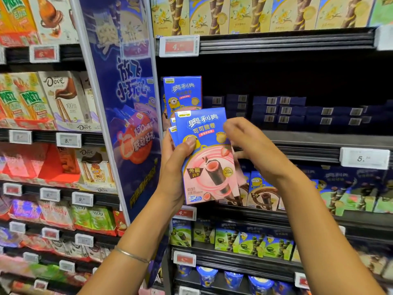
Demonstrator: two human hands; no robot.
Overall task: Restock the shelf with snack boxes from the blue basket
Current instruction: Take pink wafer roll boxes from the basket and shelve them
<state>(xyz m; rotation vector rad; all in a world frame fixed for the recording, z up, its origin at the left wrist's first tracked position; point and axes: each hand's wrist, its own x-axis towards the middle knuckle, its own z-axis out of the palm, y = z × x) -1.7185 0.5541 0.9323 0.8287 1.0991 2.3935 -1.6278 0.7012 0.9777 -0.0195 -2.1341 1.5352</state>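
The left hand (178, 167) grips a fanned stack of blue-and-pink cardboard snack boxes (207, 156), thumb across the front. The right hand (248, 143), fingers curled, touches the stack's right edge; whether it pinches a box is unclear. Peel one box, then stand it upright beside the lone blue box (182, 94) on the dark metal shelf (319, 139).

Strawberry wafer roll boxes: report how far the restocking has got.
Done: one strawberry wafer roll box already stands upright at the shelf's left end. In hand: the left hand grips a small stack of the same boxes, while the right hand reaches to their right edge. Left: the middle shelf is mostly bare up front, with only dark flat-lying boxes behind. The basket is out of view.
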